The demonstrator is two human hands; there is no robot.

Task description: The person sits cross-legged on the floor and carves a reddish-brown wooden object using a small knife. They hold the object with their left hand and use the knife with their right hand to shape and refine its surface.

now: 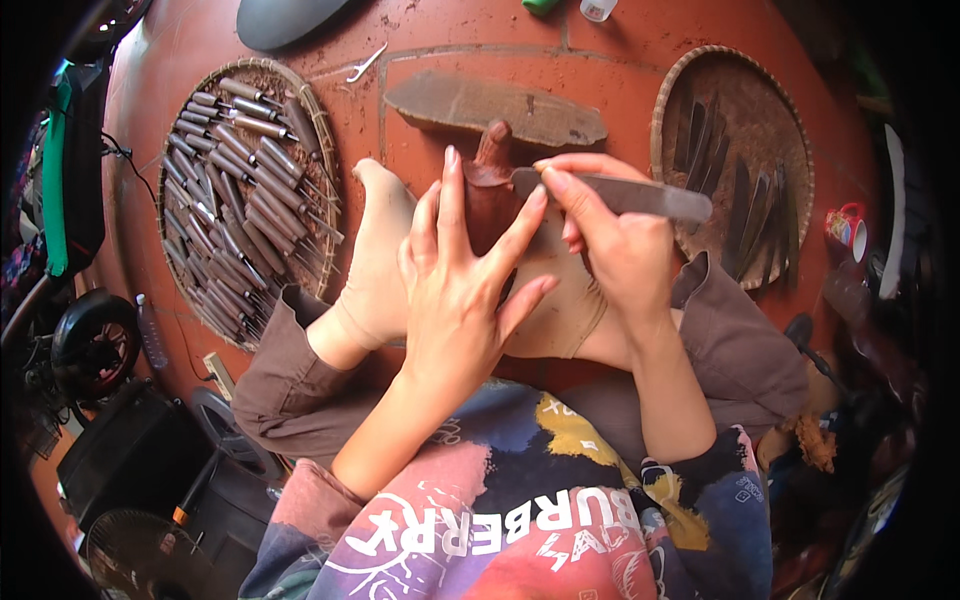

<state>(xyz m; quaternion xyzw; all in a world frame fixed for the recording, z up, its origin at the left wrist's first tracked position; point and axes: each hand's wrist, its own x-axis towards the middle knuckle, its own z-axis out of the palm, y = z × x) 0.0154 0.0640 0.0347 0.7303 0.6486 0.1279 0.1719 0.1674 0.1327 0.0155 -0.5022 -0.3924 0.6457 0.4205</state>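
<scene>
My right hand (632, 250) grips a flat dark grey knife blade (665, 198). Its wide rounded end sticks out to the right, and the other end lies close to my left fingertips. My left hand (450, 275) is open, palm down, with fingers spread. Its index fingertip is near or against the blade; contact is hard to make out. Under and beyond those fingers, between my feet, is a reddish-brown block or stand (488, 205) with a rounded knob at its top. My left hand hides part of it.
A long, worn grey-brown slab (480, 100) lies just beyond. The round woven tray (325, 120) at left holds many brown handles with metal ends; the right tray (665, 90) holds several dark blades. A white hooked piece (367, 63) lies on the red tiled floor (430, 30). A fan (140, 550) stands lower left.
</scene>
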